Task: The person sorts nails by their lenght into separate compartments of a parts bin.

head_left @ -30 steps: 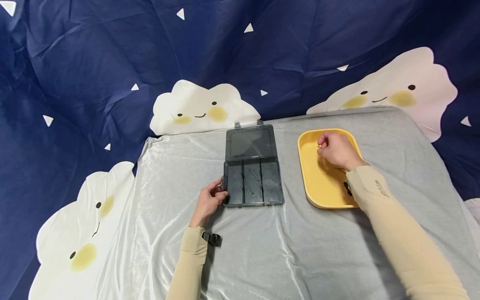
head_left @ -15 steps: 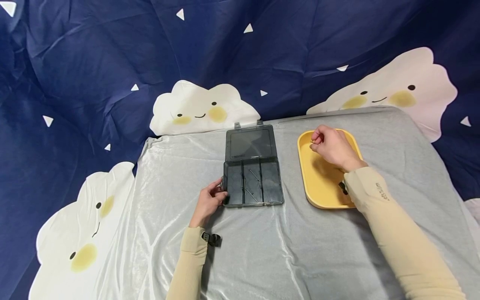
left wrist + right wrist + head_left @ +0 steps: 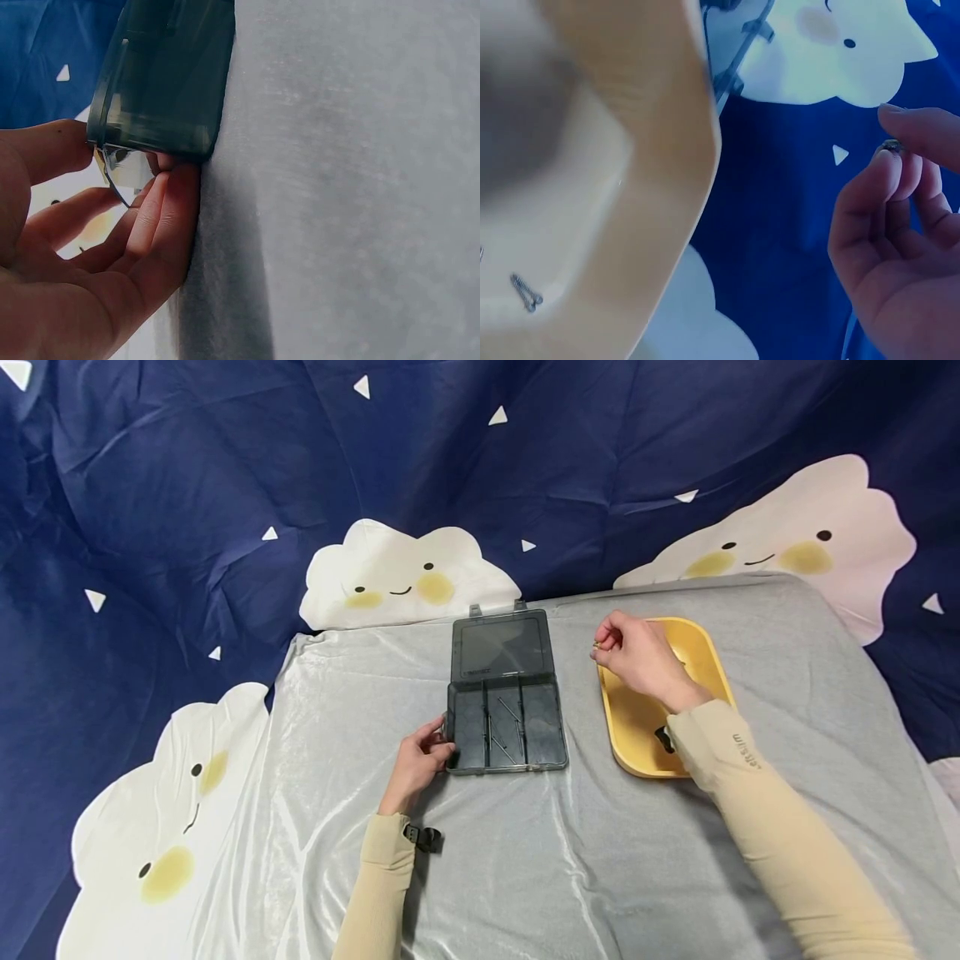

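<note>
A dark translucent compartment box point(image 3: 467, 727) lies with its lid point(image 3: 502, 645) folded back. Long thin metal pins or screws point(image 3: 504, 747) rest in its middle compartment. My left hand point(image 3: 415, 768) holds the box's left side: in the left wrist view the thumb is at the upper edge, with fingers curled against the lower side. Over the left rim of the yellow tray point(image 3: 621, 739), my right hand point(image 3: 641, 662) pinches a small metal piece point(image 3: 891, 145) between thumb and fingertips. The piece looks brassy in the head view; its kind is mostly hidden by the fingers.
Small screws point(image 3: 526, 292) lie in the tray, seen in the right wrist view. Grey cloth point(image 3: 495, 860) covers the table. Behind it hangs a dark blue curtain point(image 3: 420, 452) printed with clouds.
My right hand has moved left from inside the tray to over its left rim, with the small metal piece pinched throughout. The left hand and box have stayed put.
</note>
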`<control>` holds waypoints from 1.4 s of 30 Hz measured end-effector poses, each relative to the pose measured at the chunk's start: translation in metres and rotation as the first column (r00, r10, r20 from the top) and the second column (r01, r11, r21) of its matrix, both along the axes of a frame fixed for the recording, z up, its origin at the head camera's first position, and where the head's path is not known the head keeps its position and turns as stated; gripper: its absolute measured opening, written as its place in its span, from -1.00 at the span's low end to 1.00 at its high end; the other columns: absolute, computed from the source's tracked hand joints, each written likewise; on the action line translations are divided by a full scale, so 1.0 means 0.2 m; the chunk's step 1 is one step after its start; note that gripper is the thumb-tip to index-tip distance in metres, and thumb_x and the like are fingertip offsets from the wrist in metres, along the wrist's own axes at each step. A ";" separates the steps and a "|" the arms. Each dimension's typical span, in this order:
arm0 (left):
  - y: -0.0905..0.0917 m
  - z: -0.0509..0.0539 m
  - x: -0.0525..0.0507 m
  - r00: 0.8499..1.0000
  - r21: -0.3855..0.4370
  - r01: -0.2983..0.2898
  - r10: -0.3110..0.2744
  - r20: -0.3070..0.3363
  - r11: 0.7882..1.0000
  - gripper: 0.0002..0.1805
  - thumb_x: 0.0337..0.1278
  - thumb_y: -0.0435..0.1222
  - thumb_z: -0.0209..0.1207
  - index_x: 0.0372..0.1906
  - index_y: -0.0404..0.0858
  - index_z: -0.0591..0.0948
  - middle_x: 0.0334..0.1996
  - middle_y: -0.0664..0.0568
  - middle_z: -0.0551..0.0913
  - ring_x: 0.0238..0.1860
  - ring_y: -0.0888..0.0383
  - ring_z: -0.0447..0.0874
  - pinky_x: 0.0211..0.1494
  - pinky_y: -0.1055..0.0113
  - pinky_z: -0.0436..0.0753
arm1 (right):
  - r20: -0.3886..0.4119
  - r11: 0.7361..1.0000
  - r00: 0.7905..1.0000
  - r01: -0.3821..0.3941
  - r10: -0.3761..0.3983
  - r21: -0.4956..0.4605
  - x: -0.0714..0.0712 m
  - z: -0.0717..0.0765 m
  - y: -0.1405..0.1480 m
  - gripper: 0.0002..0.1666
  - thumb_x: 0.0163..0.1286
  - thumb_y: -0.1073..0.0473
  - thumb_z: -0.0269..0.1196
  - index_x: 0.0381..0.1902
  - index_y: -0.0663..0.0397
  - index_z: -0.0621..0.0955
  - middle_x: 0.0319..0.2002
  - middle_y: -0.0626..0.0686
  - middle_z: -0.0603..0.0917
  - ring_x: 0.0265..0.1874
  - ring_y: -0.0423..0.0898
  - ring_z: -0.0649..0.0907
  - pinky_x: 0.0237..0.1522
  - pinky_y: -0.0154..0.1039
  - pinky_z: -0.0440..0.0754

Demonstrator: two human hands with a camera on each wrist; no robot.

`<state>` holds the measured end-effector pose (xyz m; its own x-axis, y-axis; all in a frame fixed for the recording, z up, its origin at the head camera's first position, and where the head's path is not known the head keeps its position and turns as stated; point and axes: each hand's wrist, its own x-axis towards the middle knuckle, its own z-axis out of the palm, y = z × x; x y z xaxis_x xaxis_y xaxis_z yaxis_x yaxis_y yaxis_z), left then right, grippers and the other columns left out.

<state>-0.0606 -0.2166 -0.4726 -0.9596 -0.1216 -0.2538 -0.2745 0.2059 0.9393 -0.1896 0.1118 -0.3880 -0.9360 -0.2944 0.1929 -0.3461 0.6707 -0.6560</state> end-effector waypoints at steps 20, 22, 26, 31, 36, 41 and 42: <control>0.00 0.01 -0.01 1.000 -0.004 0.010 -0.010 0.009 1.000 -0.34 0.12 -0.52 0.19 0.38 -0.36 0.34 0.00 -0.41 0.56 -0.33 0.19 0.58 -0.36 0.40 0.58 | 0.086 0.994 0.992 -0.085 0.091 -0.072 0.03 -0.03 -0.18 -0.89 0.14 0.30 0.34 -0.37 0.17 0.59 -0.42 0.10 0.65 -0.40 -0.05 0.59 -0.27 -0.28 0.48; 0.00 0.01 -0.01 1.000 -0.004 0.010 -0.010 0.013 1.000 -0.34 0.12 -0.52 0.19 0.38 -0.35 0.35 0.01 -0.41 0.56 -0.32 0.17 0.59 -0.36 0.40 0.58 | 0.091 0.993 0.991 -0.093 0.099 -0.075 0.04 -0.04 -0.19 -0.89 0.15 0.30 0.34 -0.37 0.16 0.59 -0.42 0.09 0.65 -0.40 -0.06 0.58 -0.27 -0.28 0.48; 0.00 0.01 -0.01 1.000 -0.005 0.008 -0.008 0.014 1.000 -0.35 0.12 -0.52 0.19 0.38 -0.35 0.36 0.01 -0.40 0.57 -0.31 0.16 0.59 -0.36 0.41 0.58 | 0.088 0.991 0.989 -0.110 0.116 -0.070 0.04 -0.05 -0.21 -0.89 0.15 0.31 0.34 -0.38 0.15 0.59 -0.43 0.07 0.63 -0.41 -0.07 0.56 -0.29 -0.28 0.46; 0.00 0.01 0.00 1.000 -0.007 0.004 -0.004 0.012 1.000 -0.35 0.12 -0.52 0.19 0.37 -0.35 0.36 0.00 -0.40 0.57 -0.32 0.21 0.58 -0.36 0.40 0.58 | 0.104 0.988 0.984 -0.138 0.144 -0.063 0.04 -0.06 -0.24 -0.88 0.14 0.33 0.35 -0.38 0.14 0.60 -0.45 0.05 0.62 -0.42 -0.09 0.56 -0.29 -0.28 0.46; -0.01 0.00 0.00 1.000 -0.005 0.004 -0.004 0.017 1.000 -0.35 0.11 -0.52 0.19 0.37 -0.35 0.37 0.00 -0.39 0.57 -0.32 0.22 0.59 -0.35 0.40 0.59 | 0.115 0.986 0.979 -0.161 0.166 -0.052 0.03 -0.09 -0.27 -0.89 0.12 0.35 0.34 -0.40 0.14 0.60 -0.48 0.03 0.62 -0.42 -0.09 0.56 -0.28 -0.27 0.47; -0.03 -0.08 -0.03 1.000 0.011 -0.003 0.003 0.028 1.000 -0.33 0.10 -0.52 0.20 0.38 -0.32 0.37 0.00 -0.38 0.57 -0.32 0.22 0.59 -0.37 0.40 0.59 | 0.112 0.981 0.975 -0.191 0.191 -0.012 0.03 -0.13 -0.29 -0.92 0.11 0.35 0.31 -0.42 0.14 0.61 -0.50 0.01 0.62 -0.44 -0.10 0.56 -0.28 -0.27 0.46; -0.03 -0.10 -0.03 1.000 0.015 -0.005 0.005 0.027 1.000 -0.33 0.10 -0.52 0.20 0.38 -0.32 0.37 0.00 -0.38 0.57 -0.32 0.23 0.59 -0.37 0.40 0.59 | 0.112 0.980 0.974 -0.197 0.196 0.000 0.02 -0.14 -0.30 -0.93 0.10 0.36 0.31 -0.41 0.15 0.62 -0.51 0.01 0.62 -0.44 -0.10 0.56 -0.28 -0.28 0.46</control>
